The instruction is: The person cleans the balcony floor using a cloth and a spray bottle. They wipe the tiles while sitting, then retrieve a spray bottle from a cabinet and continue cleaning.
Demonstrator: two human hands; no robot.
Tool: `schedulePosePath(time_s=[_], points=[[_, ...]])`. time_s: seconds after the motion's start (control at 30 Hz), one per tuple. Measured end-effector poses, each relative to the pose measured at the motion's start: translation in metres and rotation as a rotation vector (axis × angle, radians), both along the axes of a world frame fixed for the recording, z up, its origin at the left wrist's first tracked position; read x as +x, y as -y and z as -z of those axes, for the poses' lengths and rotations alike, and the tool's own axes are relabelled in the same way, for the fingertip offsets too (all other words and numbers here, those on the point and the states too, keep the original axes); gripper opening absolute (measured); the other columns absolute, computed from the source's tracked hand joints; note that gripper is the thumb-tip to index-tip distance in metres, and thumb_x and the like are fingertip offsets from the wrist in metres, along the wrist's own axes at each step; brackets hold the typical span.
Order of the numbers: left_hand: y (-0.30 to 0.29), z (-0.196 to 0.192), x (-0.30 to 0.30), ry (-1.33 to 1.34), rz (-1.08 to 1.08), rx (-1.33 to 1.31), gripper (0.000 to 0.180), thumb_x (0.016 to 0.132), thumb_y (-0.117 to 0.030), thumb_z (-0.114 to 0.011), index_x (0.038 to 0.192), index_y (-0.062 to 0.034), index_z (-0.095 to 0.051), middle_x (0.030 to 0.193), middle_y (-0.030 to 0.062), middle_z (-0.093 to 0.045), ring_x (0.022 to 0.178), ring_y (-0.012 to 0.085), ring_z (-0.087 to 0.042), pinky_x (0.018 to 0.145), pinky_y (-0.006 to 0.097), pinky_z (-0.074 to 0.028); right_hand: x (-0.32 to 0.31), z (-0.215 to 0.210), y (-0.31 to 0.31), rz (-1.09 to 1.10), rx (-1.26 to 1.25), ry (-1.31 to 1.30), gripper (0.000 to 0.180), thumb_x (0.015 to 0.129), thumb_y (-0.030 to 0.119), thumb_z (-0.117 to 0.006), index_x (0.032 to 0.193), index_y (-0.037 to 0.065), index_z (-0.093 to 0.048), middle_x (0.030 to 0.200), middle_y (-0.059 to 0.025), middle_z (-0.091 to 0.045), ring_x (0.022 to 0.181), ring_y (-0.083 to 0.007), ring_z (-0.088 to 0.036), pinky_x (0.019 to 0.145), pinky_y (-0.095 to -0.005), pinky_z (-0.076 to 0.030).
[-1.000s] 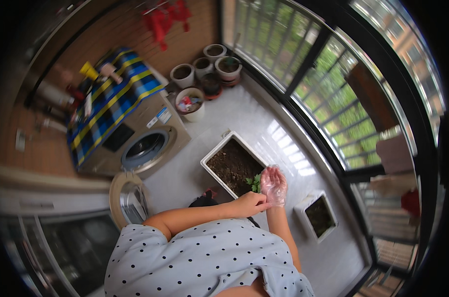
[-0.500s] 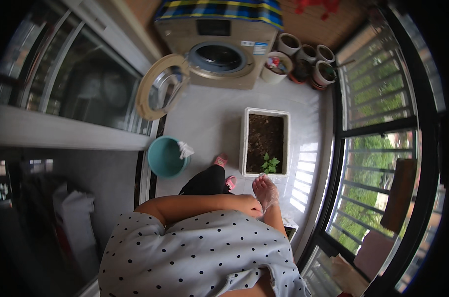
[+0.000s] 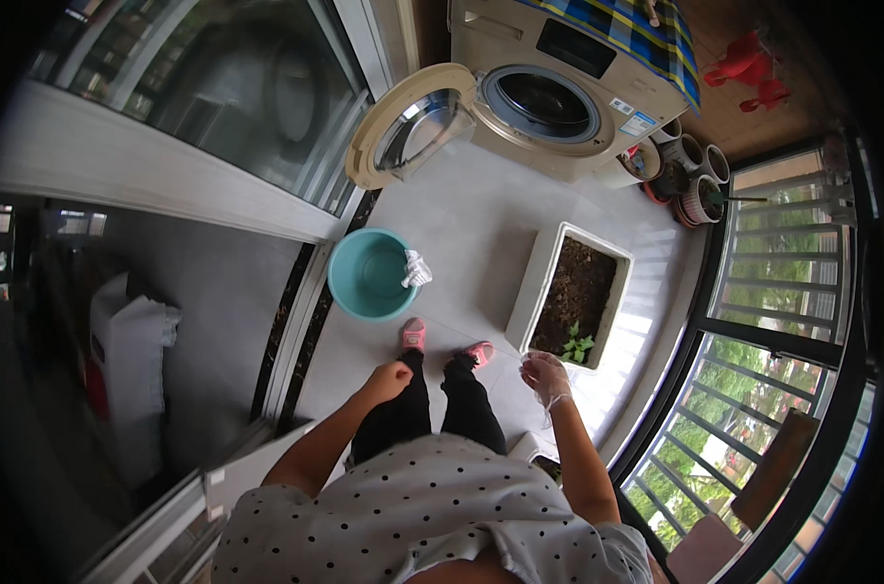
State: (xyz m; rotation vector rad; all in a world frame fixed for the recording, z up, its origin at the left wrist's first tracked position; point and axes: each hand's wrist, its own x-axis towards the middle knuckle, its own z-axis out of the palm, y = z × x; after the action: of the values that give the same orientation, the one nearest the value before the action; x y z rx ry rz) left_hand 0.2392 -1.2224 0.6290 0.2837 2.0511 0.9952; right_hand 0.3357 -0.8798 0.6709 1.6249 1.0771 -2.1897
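Observation:
My left hand (image 3: 390, 381) is bare and closed in a loose fist in front of my left thigh, with nothing visible in it. A clear, wrinkled plastic glove (image 3: 558, 399) covers my right hand (image 3: 543, 375) and gathers at the wrist. The fingers of that hand are curled together, and I see no object in them. Just beyond it stands a white rectangular planter box (image 3: 537, 282) filled with brown soil (image 3: 578, 282). A small green leafy plant (image 3: 577, 345) grows at the box's near end, close to my right hand.
Left of the planter is a teal bucket (image 3: 349, 277) with a white cloth (image 3: 417, 269) over its rim. Beyond stands a washing machine (image 3: 598, 141), its round door (image 3: 364, 146) swung open. Several flowerpots (image 3: 702, 200) crowd the far right corner by barred windows (image 3: 783, 258).
My left hand has left my right wrist and moved left, its fist now over my left leg. The right hand stays near the planter. My view has turned, tilting the room.

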Motion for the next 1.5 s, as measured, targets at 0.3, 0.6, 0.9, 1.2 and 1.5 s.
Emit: schedulePosePath(time_s=[0.3,0.6,0.9,1.2,1.5], points=[[0.041,0.202,-0.089,0.451,-0.666,-0.152,0.019,0.085,-0.018,-0.055,0.094,-0.0041,-0.063,0.072,0.0059,-0.063,0.056,0.0157,-0.059,0.052,0.029,-0.048,0.007,0.062,0.077,-0.242,0.020,-0.038,0.023,0.086,0.016,-0.061,0.103,0.001,-0.057,0.084,-0.0075,-0.063,0.074,-0.0161,-0.061,0.069,-0.0272,-0.051],[-0.006,0.398,-0.148,0.704,-1.015,-0.252,0.034,0.086,-0.025,-0.057,0.119,-0.0217,-0.049,0.093,0.0002,-0.050,0.077,0.0149,-0.050,0.068,0.033,-0.046,0.085,0.149,0.060,-0.225,0.116,0.282,0.021,0.086,0.013,-0.053,0.101,-0.001,-0.059,0.082,-0.0069,-0.064,0.073,-0.0130,-0.061,0.066,-0.0237,-0.047],[-0.010,0.390,-0.194,-0.142,-0.729,0.048,0.017,0.085,-0.014,-0.060,0.097,-0.0026,-0.057,0.087,0.0050,-0.058,0.078,0.0178,-0.052,0.073,0.033,-0.045,0.085,0.155,0.041,-0.318,0.187,0.286,0.023,0.082,0.014,-0.056,0.100,-0.001,-0.059,0.081,-0.0069,-0.064,0.073,-0.0135,-0.061,0.066,-0.0250,-0.049],[-0.082,0.083,-0.136,-0.307,-0.041,0.338,0.010,0.090,-0.009,-0.053,0.092,0.0000,-0.054,0.077,0.0059,-0.058,0.068,0.0109,-0.053,0.063,0.026,-0.045,0.026,0.036,0.063,-0.384,0.384,-0.078,0.037,0.082,0.021,-0.060,0.112,0.001,-0.055,0.098,-0.0125,-0.061,0.089,-0.0164,-0.059,0.079,-0.0265,-0.046],[-0.160,-0.146,-0.046,0.250,0.122,0.544,0.024,0.088,-0.003,-0.054,0.110,0.0005,-0.046,0.090,0.0066,-0.061,0.078,0.0092,-0.055,0.068,0.021,-0.043,0.026,-0.057,0.047,0.229,-0.520,-0.389,0.050,0.088,0.035,-0.056,0.127,0.006,-0.045,0.113,-0.0109,-0.058,0.100,-0.0188,-0.057,0.081,-0.0289,-0.047]])
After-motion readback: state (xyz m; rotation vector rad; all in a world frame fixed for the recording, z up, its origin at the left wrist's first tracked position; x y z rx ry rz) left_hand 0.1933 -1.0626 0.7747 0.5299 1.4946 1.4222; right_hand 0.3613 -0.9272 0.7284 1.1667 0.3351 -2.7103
